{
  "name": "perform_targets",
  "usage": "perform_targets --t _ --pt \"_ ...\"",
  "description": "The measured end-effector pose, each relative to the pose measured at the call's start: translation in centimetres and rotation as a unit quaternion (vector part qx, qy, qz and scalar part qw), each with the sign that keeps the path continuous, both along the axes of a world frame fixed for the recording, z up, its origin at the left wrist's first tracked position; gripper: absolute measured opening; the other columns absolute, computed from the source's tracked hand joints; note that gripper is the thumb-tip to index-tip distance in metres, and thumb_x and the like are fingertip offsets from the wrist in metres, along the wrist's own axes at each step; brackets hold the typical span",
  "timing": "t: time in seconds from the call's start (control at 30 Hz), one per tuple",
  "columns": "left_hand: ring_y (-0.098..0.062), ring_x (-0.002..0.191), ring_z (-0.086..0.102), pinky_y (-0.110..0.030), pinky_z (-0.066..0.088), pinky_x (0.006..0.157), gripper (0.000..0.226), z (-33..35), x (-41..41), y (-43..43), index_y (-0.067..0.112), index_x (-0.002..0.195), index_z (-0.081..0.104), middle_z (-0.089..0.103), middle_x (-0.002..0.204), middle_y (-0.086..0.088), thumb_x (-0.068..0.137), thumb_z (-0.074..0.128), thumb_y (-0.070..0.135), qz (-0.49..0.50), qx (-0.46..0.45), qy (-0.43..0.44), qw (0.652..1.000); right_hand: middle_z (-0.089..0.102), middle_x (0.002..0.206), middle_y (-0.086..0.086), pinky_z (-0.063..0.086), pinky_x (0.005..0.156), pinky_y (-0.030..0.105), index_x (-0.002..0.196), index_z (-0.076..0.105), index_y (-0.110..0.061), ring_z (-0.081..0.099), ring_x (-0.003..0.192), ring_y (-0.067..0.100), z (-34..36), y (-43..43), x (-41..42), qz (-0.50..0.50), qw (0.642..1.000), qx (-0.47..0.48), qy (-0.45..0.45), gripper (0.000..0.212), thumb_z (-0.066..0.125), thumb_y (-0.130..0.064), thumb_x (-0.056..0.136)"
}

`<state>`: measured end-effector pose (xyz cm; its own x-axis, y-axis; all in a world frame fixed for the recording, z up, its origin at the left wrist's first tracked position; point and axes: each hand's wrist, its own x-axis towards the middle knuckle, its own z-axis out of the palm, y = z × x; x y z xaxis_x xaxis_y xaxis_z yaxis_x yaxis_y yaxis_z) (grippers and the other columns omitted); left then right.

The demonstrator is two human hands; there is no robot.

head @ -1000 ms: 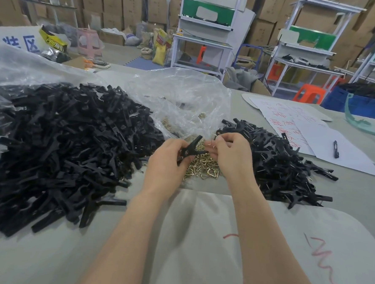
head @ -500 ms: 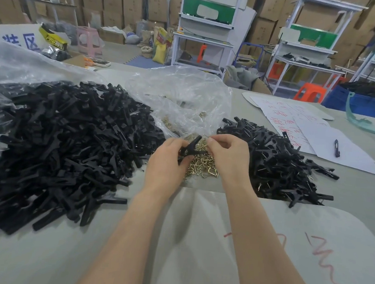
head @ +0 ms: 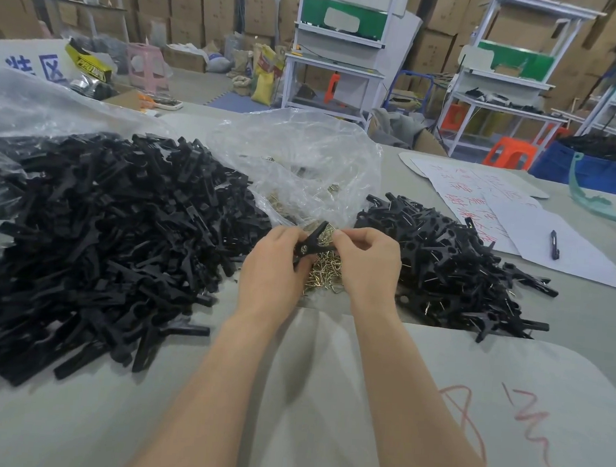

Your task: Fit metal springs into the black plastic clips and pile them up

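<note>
Right hand (head: 366, 262) edged nearer — pinches the clip (head: 311, 242) gripped by left hand (head: 276, 264).

Both forearms bare, coming in from bottom edge & converging twd centre. L hand (head: 272, 263) back-up, fingers curled round lower end of a clip (head: 311, 243). R hand (head: 368, 262) just beside it, knuckles up, thumb & forefinger pinched at clip's upper end; what's betw. them too small to tell. R's other fingers curled under. Wrists roughly straight, hands close but apart.
</note>
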<state>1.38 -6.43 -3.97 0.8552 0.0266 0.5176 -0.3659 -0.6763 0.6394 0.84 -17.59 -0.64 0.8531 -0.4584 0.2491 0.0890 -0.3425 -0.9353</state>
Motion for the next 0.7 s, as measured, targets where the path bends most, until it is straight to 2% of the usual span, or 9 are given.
perform_targets --t 0.1,0.17,0.27,0.33,0.4,0.47,0.57,0.63,0.7 --pt "-0.017 0.087 0.060 -0.031 0.045 0.072 0.019 -0.1 -0.1 0.0 0.017 0.104 0.063 0.061 0.101 0.006 0.085 0.067 0.019 0.005 0.004 -0.009 1.000 0.067 0.073 -0.006 0.045 0.075 0.021 0.072 0.066 -0.022 0.060 0.074 0.008 -0.2 0.4 -0.3 -0.007 1.000 0.001 -0.005 0.011 0.069 -0.019 0.082" --pt "-0.017 0.085 0.060 -0.032 0.046 0.072 0.018 -0.1 -0.1 0.0 0.018 0.102 0.063 0.061 0.099 0.006 0.085 0.067 0.020 0.003 0.009 -0.006 1.000 0.067 0.074 -0.005 0.045 0.074 0.023 0.069 0.064 -0.023 0.060 0.074 0.009 -0.2 0.5 -0.3 0.005 1.000 0.001 0.011 0.014 0.069 -0.019 0.081" --pt "-0.017 0.084 0.061 -0.037 0.049 0.076 0.015 0.0 -0.2 0.3 0.019 0.098 0.063 0.062 0.096 0.007 0.085 0.069 0.021 -0.016 -0.009 0.009 1.000 0.062 0.064 -0.007 0.041 0.062 0.024 0.065 0.061 -0.021 0.053 0.060 0.007 0.7 -0.1 -0.1 0.075 0.994 -0.010 0.082 0.017 0.069 -0.020 0.080" --pt "-0.016 0.085 0.062 -0.038 0.051 0.079 0.016 0.2 -0.1 0.3 0.020 0.098 0.065 0.065 0.094 0.007 0.083 0.071 0.020 -0.047 -0.042 0.029 0.998 0.066 0.069 0.002 0.048 0.066 0.031 0.068 0.061 -0.015 0.057 0.063 0.015 1.4 -1.1 0.1 0.138 0.983 0.023 0.121 0.018 0.071 -0.024 0.081" --pt "-0.014 0.082 0.063 -0.036 0.052 0.080 0.016 0.5 -0.3 0.2 0.023 0.094 0.066 0.065 0.087 0.008 0.081 0.074 0.019 -0.094 -0.082 0.060 0.990 0.067 0.080 0.010 0.053 0.075 0.036 0.076 0.062 -0.011 0.062 0.072 0.021 1.7 -2.4 0.1 0.208 0.962 0.097 0.149 0.023 0.072 -0.030 0.082" --pt "-0.014 0.074 0.061 -0.030 0.052 0.076 0.022 0.9 -0.7 0.1 0.034 0.082 0.061 0.060 0.075 0.010 0.079 0.077 0.019 -0.146 -0.116 0.078 0.979 0.068 0.085 0.010 0.056 0.069 0.029 0.086 0.066 -0.009 0.064 0.071 0.019 1.6 -3.5 -0.2 0.280 0.926 0.180 0.180 0.029 0.073 -0.035 0.078" --pt "-0.008 0.071 0.053 -0.019 0.044 0.070 0.028 1.1 -0.9 -0.1 0.037 0.074 0.056 0.054 0.072 0.013 0.077 0.078 0.019 -0.185 -0.101 0.075 0.975 0.069 0.087 0.013 0.059 0.066 0.031 0.101 0.068 -0.008 0.068 0.073 0.023 1.1 -4.9 -0.6 0.325 0.874 0.242 0.268 0.056 0.073 -0.048 0.062" --pt "-0.012 0.077 0.054 -0.020 0.042 0.075 0.015 1.2 -1.0 -0.2 0.022 0.083 0.065 0.058 0.080 0.007 0.076 0.078 0.017 -0.201 -0.073 0.055 0.975 0.070 0.081 0.013 0.059 0.062 0.030 0.110 0.063 -0.005 0.070 0.070 0.023 0.3 -5.3 -0.8 0.347 0.847 0.267 0.301 0.068 0.070 -0.052 0.061" --pt "-0.018 0.080 0.054 -0.025 0.042 0.078 0.018 1.3 -1.0 -0.3 0.007 0.089 0.067 0.058 0.084 -0.001 0.076 0.077 0.014 -0.210 -0.045 0.036 0.976 0.070 0.071 0.010 0.057 0.057 0.025 0.107 0.061 -0.003 0.069 0.061 0.018 -0.6 -5.2 -1.0 0.357 0.834 0.301 0.294 0.063 0.065 -0.049 0.064"
